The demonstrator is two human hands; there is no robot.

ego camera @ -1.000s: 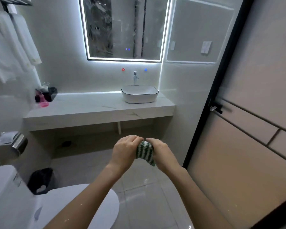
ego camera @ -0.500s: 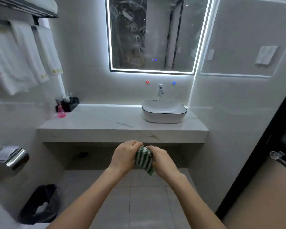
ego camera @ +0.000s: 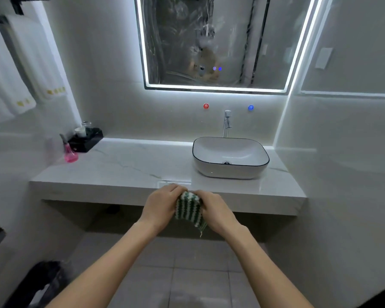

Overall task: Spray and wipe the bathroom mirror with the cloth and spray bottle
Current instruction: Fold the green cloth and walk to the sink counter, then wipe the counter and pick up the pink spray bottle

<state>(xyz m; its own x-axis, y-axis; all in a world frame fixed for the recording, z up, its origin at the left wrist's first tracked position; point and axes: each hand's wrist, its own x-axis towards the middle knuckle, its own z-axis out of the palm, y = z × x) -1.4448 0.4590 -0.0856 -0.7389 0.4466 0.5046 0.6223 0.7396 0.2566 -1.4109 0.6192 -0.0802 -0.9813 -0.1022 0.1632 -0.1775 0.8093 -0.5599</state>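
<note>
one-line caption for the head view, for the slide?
Both hands, left and right, grip a striped cloth before the vanity, spray bottle unused.

Left hand (ego camera: 162, 204) and right hand (ego camera: 216, 211) clenched together.

Green-and-white striped knitted cloth (ego camera: 189, 207), pink translucent spray bottle (ego camera: 70, 154), white grey-veined marble surface (ego camera: 129, 172), white oval basin with black rim (ego camera: 230, 157), red round wall button (ego camera: 206, 106), blue round wall button (ego camera: 250, 107), white hanging towels with yellow trim (ego camera: 20, 70)
</note>
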